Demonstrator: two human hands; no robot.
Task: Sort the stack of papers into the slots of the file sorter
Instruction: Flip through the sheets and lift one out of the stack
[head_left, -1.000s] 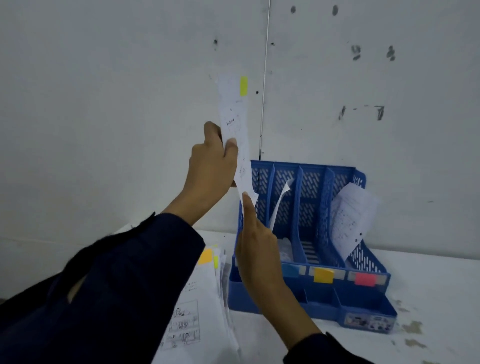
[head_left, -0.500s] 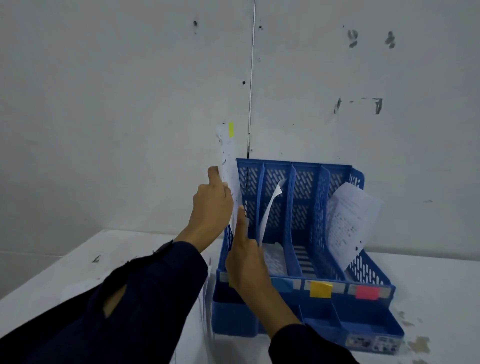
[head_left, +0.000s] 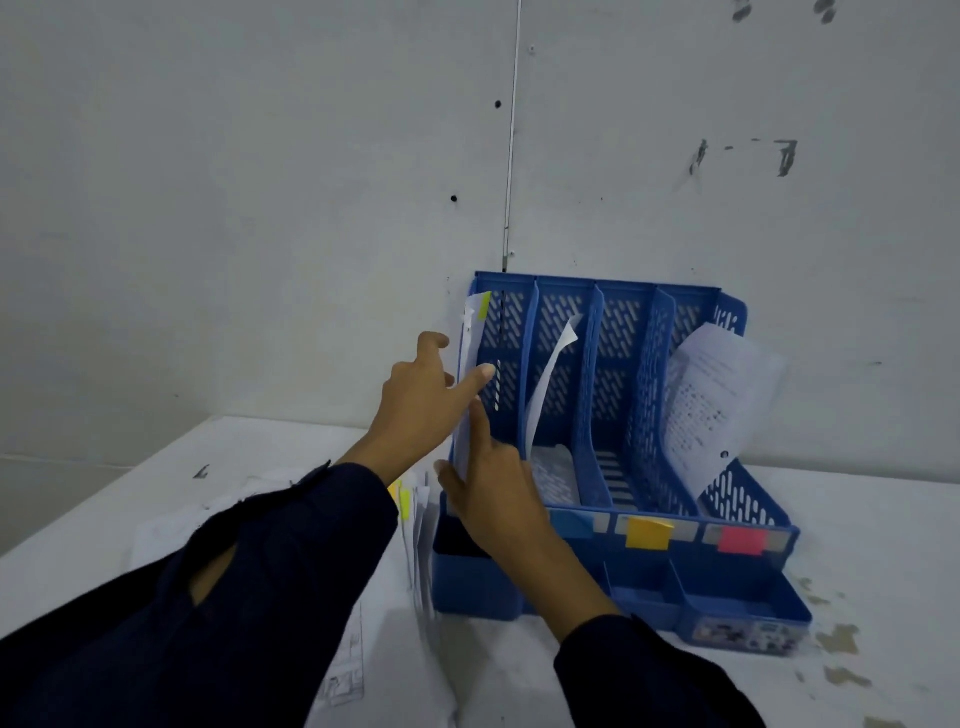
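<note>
A blue file sorter (head_left: 737, 613) stands against the wall, with several upright slots. A white sheet with a yellow-green tab (head_left: 474, 332) stands in its leftmost slot. My left hand (head_left: 415, 400) is beside that slot, fingers spread, its thumb touching the sheet. My right hand (head_left: 493, 493) is lower, with its straight index finger pressed along the sheet's edge. The stack of papers (head_left: 379, 644) lies left of the sorter, partly hidden under my left sleeve. A curled sheet (head_left: 550, 374) is in the second slot and a printed sheet (head_left: 717, 400) leans in the rightmost one.
Blue (head_left: 571, 522), yellow (head_left: 647, 532) and pink (head_left: 743, 540) labels mark the sorter's front rail, above small front trays. The white table (head_left: 872, 519) has stains at the right. The wall is right behind the sorter.
Both hands have come down and lowered the tabbed sheet from above the sorter into the leftmost slot. My left hand's grip on it has loosened to spread fingers.
</note>
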